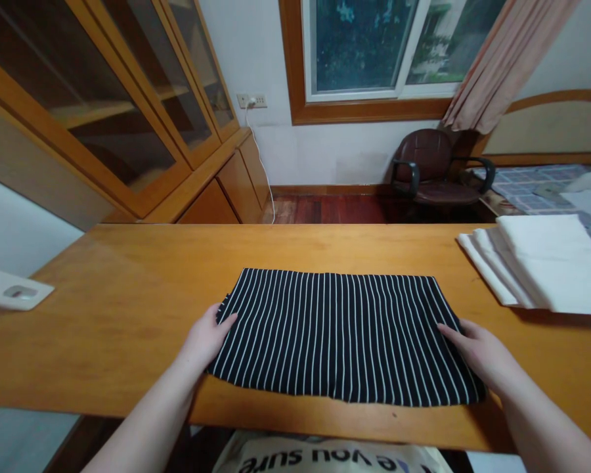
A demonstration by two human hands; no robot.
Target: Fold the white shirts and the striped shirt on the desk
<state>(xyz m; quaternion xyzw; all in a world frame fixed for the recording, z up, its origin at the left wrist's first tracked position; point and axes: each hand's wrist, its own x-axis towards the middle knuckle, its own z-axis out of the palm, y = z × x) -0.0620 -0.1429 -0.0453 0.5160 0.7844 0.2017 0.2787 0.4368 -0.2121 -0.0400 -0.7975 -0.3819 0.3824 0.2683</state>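
Note:
A folded black cloth with thin white stripes [342,332] lies flat on the wooden table [128,309], near its front edge. My left hand [207,338] rests at the cloth's left edge, fingers stretched flat with the tips on the fabric. Over at the cloth's right edge, my right hand [480,351] lies the same way, fingers extended and pressing on the fabric. Neither hand grips anything.
A stack of folded white cloths [542,266] sits at the table's right end. A white plastic piece [10,289] juts in at the left. Behind the table are a wooden glass-door cabinet [128,112], a dark armchair [436,171], a window and a bed.

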